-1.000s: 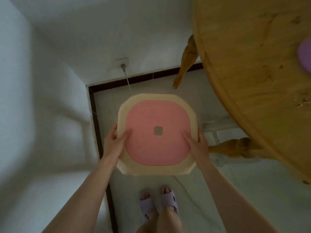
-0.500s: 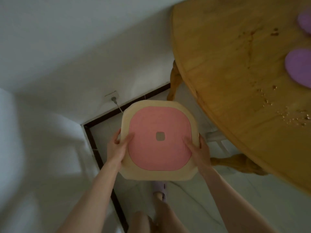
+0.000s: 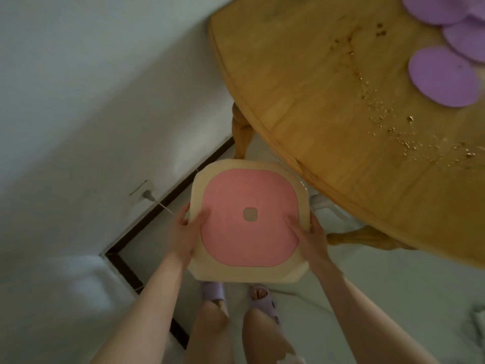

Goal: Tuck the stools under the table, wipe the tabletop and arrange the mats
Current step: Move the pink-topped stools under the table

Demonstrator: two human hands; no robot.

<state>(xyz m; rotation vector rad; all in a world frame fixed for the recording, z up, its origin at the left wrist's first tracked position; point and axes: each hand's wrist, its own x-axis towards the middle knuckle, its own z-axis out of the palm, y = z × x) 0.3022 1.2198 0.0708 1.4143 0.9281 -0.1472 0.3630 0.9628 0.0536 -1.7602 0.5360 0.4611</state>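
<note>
A cream stool with a pink seat pad (image 3: 249, 222) is held in front of me, above the floor, seat facing up. My left hand (image 3: 183, 232) grips its left edge and my right hand (image 3: 311, 237) grips its right edge. Its far right corner sits close to the rim of the round wooden table (image 3: 328, 101), at upper right. Several round purple mats (image 3: 443, 74) lie overlapping at the table's far right. Crumbs (image 3: 388, 122) are scattered over the tabletop near them.
Turned wooden table legs (image 3: 242, 130) stand beyond and to the right of the stool. A white wall with a socket and plugged cable (image 3: 148, 194) is at left, with a dark skirting strip along the floor. My feet in purple slippers (image 3: 262, 298) are below the stool.
The view has swung toward the table, so more tabletop, mats and crumbs show. The stool, still held in both hands, has come closer to the table's edge.
</note>
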